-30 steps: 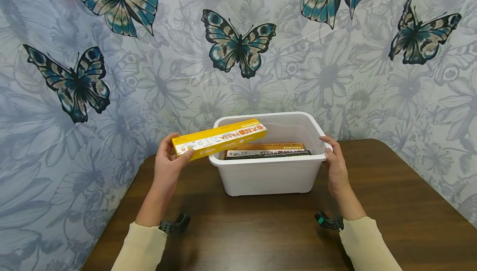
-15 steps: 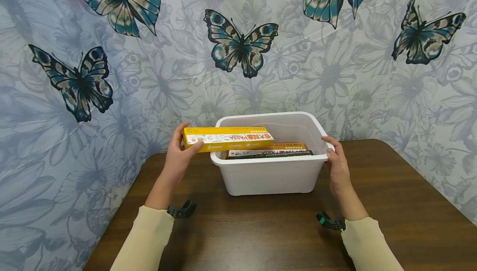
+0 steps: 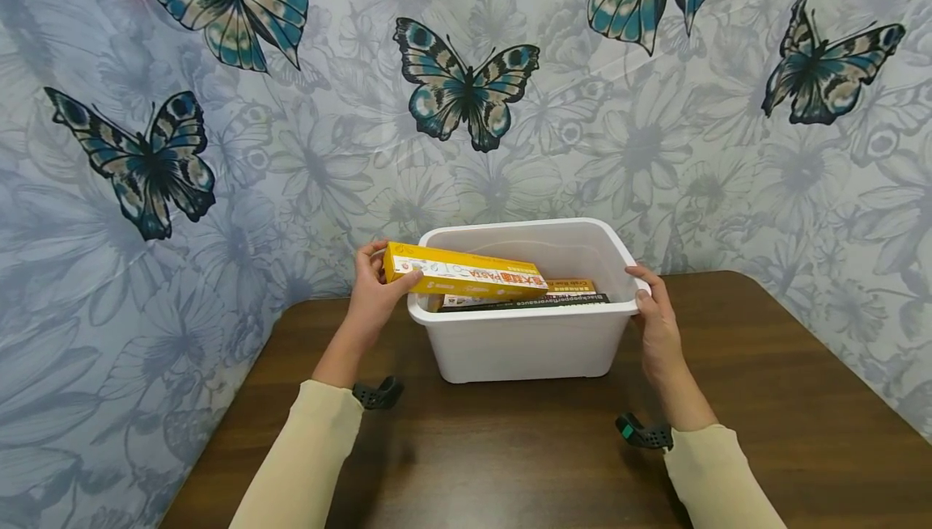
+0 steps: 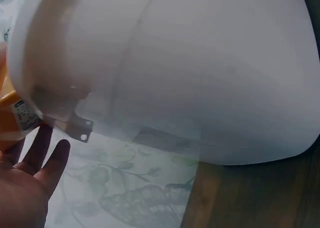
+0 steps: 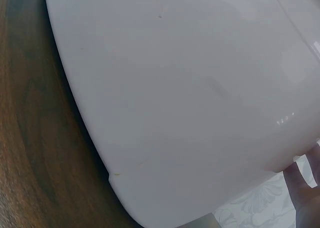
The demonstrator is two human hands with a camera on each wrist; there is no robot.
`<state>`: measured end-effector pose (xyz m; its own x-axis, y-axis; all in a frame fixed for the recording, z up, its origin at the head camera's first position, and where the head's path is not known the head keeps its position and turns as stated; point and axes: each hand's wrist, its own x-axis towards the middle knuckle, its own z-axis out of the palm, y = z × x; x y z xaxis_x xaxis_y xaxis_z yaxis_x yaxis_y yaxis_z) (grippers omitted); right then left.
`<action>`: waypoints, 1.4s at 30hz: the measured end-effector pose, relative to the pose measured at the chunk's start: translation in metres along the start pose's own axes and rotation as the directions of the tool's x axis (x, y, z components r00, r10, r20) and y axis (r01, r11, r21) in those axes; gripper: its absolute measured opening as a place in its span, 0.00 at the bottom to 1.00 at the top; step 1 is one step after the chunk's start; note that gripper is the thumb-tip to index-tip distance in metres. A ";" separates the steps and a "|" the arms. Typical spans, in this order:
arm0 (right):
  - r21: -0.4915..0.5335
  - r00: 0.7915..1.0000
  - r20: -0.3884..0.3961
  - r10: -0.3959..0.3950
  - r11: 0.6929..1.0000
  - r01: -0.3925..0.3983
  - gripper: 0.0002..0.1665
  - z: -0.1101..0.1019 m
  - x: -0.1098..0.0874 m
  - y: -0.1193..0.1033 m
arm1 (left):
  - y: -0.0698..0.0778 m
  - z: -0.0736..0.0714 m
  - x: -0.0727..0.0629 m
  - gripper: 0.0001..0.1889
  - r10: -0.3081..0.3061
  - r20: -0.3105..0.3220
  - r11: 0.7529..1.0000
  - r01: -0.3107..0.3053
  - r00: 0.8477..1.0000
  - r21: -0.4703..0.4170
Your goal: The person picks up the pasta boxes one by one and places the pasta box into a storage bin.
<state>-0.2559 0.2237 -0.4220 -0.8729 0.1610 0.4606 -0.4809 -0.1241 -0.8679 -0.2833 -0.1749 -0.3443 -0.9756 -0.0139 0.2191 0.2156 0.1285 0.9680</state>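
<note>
My left hand [image 3: 379,290] grips the left end of a yellow pasta box [image 3: 466,270], thumb on its front face. The box tilts down to the right over the left part of a white plastic bin [image 3: 520,343]. Its right end hangs low over several pasta boxes in the bin, among them an orange one [image 3: 571,286] and a black one [image 3: 553,302]. Whether it touches them I cannot tell. My right hand [image 3: 658,327] holds the bin's right rim, thumb on the near side. In the left wrist view, the box's orange end [image 4: 15,118] shows above the fingers.
The bin stands on a brown wooden table [image 3: 510,456]. Just behind the table is a wall covering [image 3: 328,124] printed with butterflies and flowers. Dark bands sit on both wrists, the left band [image 3: 379,393] and the right band [image 3: 644,432].
The left hand has carried the yellow pasta box rightward over the bin. Its right end, raised a second ago, now dips lower. The right hand keeps its place on the rim.
</note>
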 end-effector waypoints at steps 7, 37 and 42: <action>-0.003 1.000 -0.005 -0.001 1.000 0.001 0.27 0.000 0.000 0.000 | -0.004 0.008 0.008 0.39 -0.003 -0.071 1.000 0.004 0.997 0.018; -0.006 1.000 -0.028 0.010 1.000 -0.010 0.27 0.000 -0.002 -0.002 | -0.002 0.025 0.031 0.35 -0.081 0.118 0.966 0.049 0.990 0.253; -0.006 1.000 -0.019 0.016 1.000 -0.016 0.27 0.000 -0.004 -0.001 | -0.011 0.022 0.020 0.31 -0.073 0.073 0.984 0.060 0.995 0.170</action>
<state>-0.2523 0.2229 -0.4233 -0.8787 0.1775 0.4432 -0.4663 -0.1205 -0.8763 -0.3057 -0.1543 -0.3534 -0.9892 0.0487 0.1382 0.1465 0.2942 0.9445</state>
